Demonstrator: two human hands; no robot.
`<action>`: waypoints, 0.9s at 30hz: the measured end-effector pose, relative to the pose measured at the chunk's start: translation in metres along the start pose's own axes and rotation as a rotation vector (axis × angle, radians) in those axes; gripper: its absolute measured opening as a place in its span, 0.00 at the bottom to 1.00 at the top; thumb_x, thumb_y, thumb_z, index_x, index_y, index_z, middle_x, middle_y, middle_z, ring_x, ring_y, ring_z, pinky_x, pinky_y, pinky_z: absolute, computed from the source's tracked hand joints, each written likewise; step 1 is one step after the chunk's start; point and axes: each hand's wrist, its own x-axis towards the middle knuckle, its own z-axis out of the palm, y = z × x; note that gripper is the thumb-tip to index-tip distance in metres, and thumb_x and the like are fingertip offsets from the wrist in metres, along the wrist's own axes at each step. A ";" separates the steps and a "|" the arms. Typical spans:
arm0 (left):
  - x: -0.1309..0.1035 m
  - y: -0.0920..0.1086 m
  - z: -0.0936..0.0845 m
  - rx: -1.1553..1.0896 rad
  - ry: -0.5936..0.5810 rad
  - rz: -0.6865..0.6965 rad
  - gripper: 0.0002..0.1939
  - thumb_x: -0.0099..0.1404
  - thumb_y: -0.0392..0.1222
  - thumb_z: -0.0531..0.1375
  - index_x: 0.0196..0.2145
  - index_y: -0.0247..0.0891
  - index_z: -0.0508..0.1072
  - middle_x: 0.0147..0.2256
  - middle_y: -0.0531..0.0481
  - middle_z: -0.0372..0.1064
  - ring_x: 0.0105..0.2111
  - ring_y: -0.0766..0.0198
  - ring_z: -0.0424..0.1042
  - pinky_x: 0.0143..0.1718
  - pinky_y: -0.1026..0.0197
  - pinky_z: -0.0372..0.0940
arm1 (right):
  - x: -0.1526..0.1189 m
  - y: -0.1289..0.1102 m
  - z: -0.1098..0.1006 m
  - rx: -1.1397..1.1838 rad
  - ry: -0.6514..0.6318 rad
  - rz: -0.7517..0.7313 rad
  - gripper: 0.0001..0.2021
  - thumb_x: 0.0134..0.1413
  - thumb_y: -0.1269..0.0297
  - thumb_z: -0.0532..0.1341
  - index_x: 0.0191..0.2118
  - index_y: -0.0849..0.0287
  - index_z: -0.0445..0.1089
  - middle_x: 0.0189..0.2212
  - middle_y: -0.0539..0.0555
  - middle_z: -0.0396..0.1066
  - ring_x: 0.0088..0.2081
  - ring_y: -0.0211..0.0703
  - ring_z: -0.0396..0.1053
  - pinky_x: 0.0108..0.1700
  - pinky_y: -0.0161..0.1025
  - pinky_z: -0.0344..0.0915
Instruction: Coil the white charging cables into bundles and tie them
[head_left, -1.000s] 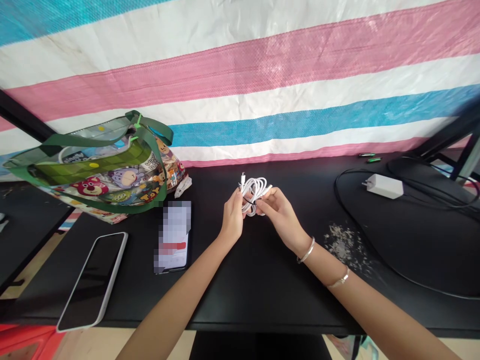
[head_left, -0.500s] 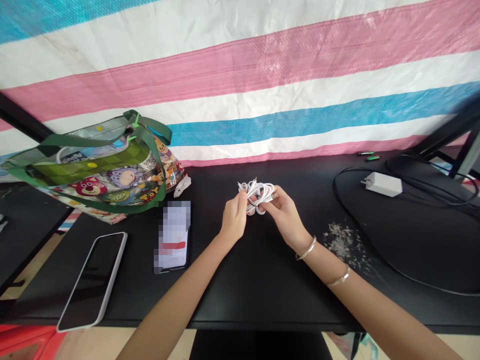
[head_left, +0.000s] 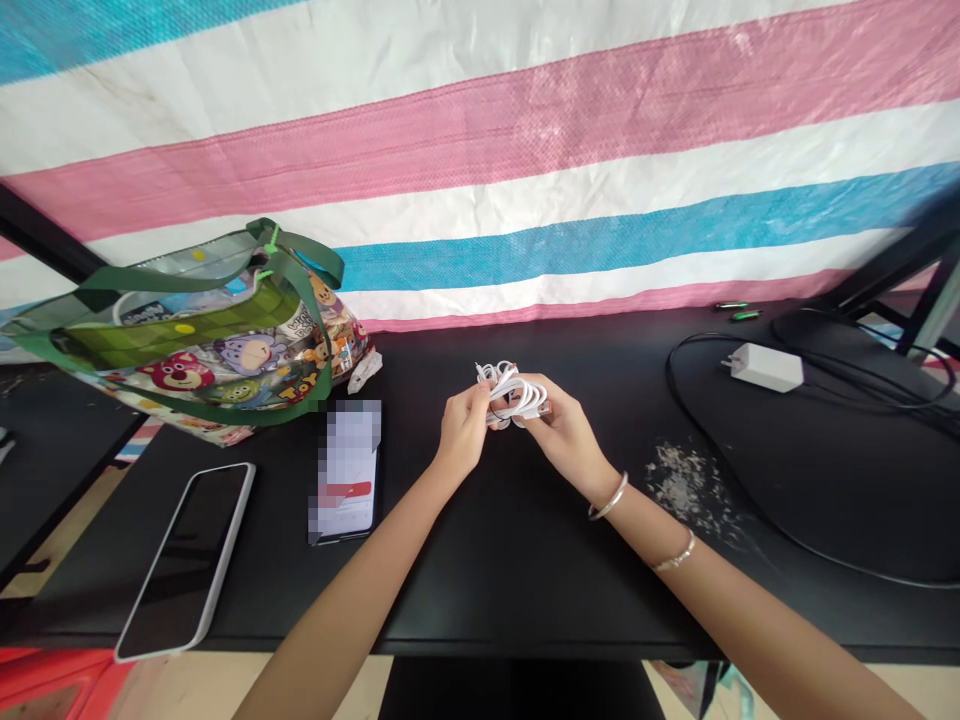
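Observation:
A coiled white charging cable (head_left: 516,392) is held above the black table, bunched into several loops with a thin dark tie around its middle. My left hand (head_left: 466,425) pinches the left side of the coil between thumb and fingers. On the other side, my right hand (head_left: 566,428) is closed on the loops, close to the cable's USB plug. Fingers partly hide the underside of the bundle. Two silver bracelets circle my right wrist and forearm.
Left of my arms lie a lit phone (head_left: 346,470) and a dark-screened phone (head_left: 187,560). Behind them stands a clear bag with green straps (head_left: 225,350). To the right are a white power adapter (head_left: 766,367), a black cord (head_left: 739,480) and pale scattered bits (head_left: 686,485).
My right hand has shifted slightly left and turned over the coil, so its loops now lie differently. The left hand keeps its pinch, a touch further left.

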 end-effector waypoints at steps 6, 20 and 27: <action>0.001 -0.007 -0.002 0.179 0.012 0.000 0.19 0.65 0.42 0.46 0.24 0.36 0.72 0.16 0.53 0.66 0.22 0.63 0.70 0.25 0.65 0.61 | -0.001 -0.002 -0.003 -0.175 -0.019 -0.064 0.08 0.54 0.68 0.58 0.38 0.55 0.73 0.34 0.53 0.74 0.33 0.42 0.70 0.36 0.40 0.67; -0.002 -0.007 -0.001 0.287 -0.043 0.122 0.21 0.67 0.42 0.45 0.20 0.37 0.69 0.14 0.55 0.59 0.17 0.65 0.64 0.24 0.65 0.57 | 0.002 0.001 -0.004 -0.204 -0.041 -0.087 0.03 0.52 0.70 0.56 0.31 0.57 0.66 0.30 0.53 0.72 0.31 0.41 0.70 0.35 0.37 0.67; -0.006 -0.004 -0.002 0.366 -0.043 0.225 0.15 0.67 0.40 0.46 0.32 0.38 0.71 0.16 0.57 0.60 0.18 0.66 0.64 0.26 0.66 0.56 | 0.002 0.000 -0.004 -0.241 -0.015 -0.132 0.04 0.53 0.70 0.55 0.29 0.56 0.63 0.27 0.51 0.67 0.30 0.40 0.68 0.34 0.36 0.66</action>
